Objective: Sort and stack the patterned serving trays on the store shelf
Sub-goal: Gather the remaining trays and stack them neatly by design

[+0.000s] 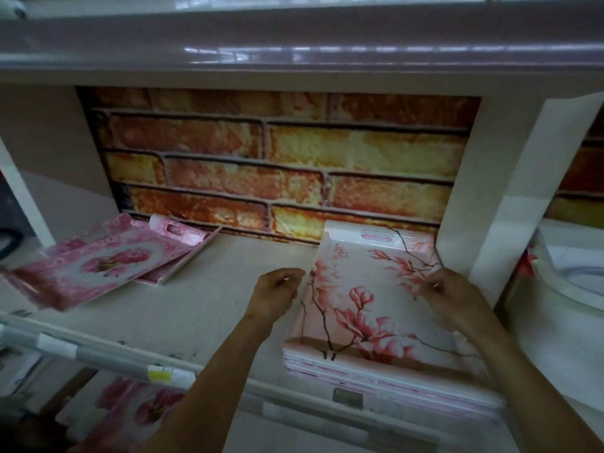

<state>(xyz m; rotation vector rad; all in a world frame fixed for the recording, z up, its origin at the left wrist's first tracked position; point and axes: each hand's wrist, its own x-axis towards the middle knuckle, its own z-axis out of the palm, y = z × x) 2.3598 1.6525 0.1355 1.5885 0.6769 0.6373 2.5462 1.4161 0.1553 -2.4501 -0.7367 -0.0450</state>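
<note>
I see the left grip [277, 291] at the left rim of the top tray [369, 289], fingers curled; I cannot tell whether it holds the rim. The right grip [449, 291] pinches the right rim. The top tray lies on a stack of blossom trays [376, 374] at the right of the shelf [212, 305], just beside the divider [474, 207]. The stack's front end reaches the front rail [114, 351]. Bare shelf separates it from the tilted, overlapping pink trays [108, 263] at left.
</note>
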